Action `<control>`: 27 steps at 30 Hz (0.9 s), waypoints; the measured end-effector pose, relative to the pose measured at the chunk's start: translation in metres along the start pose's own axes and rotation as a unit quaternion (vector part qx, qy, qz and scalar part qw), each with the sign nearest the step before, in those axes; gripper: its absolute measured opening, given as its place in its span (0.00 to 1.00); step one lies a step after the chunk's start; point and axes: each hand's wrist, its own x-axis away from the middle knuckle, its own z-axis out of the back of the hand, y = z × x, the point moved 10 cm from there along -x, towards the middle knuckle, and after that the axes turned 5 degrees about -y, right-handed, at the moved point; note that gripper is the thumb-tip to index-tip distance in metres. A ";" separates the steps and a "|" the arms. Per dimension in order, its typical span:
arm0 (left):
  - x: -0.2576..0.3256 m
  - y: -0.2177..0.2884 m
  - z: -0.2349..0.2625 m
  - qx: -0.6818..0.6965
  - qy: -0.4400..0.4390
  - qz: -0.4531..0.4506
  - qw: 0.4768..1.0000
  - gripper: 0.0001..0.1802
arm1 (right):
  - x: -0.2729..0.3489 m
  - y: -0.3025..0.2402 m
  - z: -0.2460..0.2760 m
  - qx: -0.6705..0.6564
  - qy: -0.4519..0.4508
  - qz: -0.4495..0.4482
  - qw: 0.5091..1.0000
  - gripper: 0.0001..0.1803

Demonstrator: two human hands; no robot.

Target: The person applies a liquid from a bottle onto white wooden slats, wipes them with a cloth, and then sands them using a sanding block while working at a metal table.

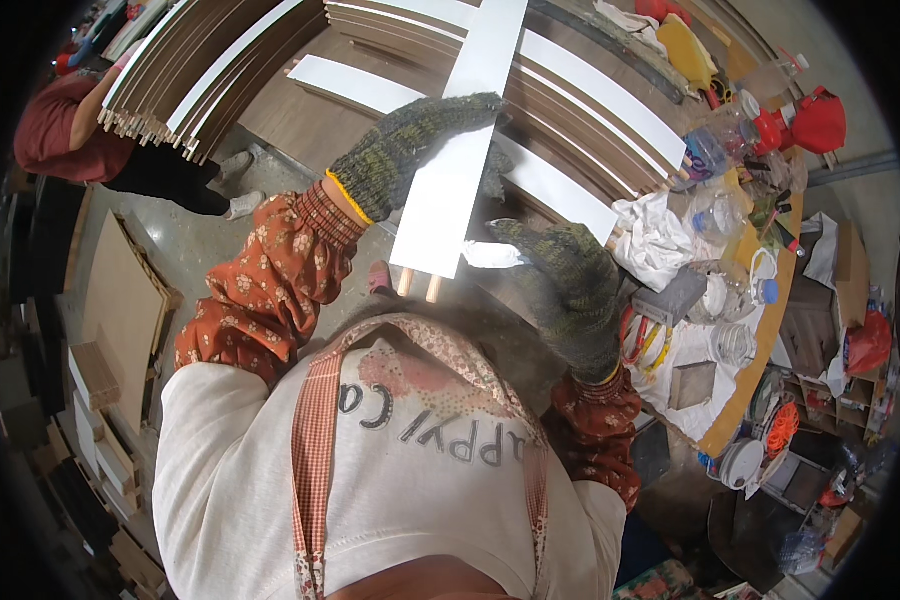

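Observation:
A long white board (440,205) lies lengthwise in front of me, its near end hanging toward my chest. Two wooden dowels (420,285) stick out of that end. My left hand (415,145), in a dark green knitted glove, is closed across the board and grips it by its edges. My right hand (568,285), gloved alike, is closed on a wadded white cloth (492,255) beside the board's right edge, near the dowel end. Whether the cloth touches the board is hard to tell.
Several white-faced boards (600,95) are stacked beyond, with another stack (205,70) at the far left. A person in a dark red top (58,128) stands by it. At right, a cluttered bench (725,425) holds a crumpled white cloth (653,240), grey blocks (673,295) and plastic jars (733,345).

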 end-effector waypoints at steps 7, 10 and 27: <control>0.001 0.005 -0.001 0.066 0.007 0.000 0.998 0.24 | 0.006 -0.007 -0.002 0.102 0.026 0.053 0.993 0.16; 0.003 0.008 -0.001 -0.030 0.003 -0.021 0.999 0.24 | -0.001 0.002 -0.002 -0.022 0.011 0.025 0.999 0.20; 0.000 0.039 -0.001 -0.160 0.014 -0.055 0.986 0.21 | 0.009 -0.004 -0.005 0.081 -0.014 0.066 0.994 0.18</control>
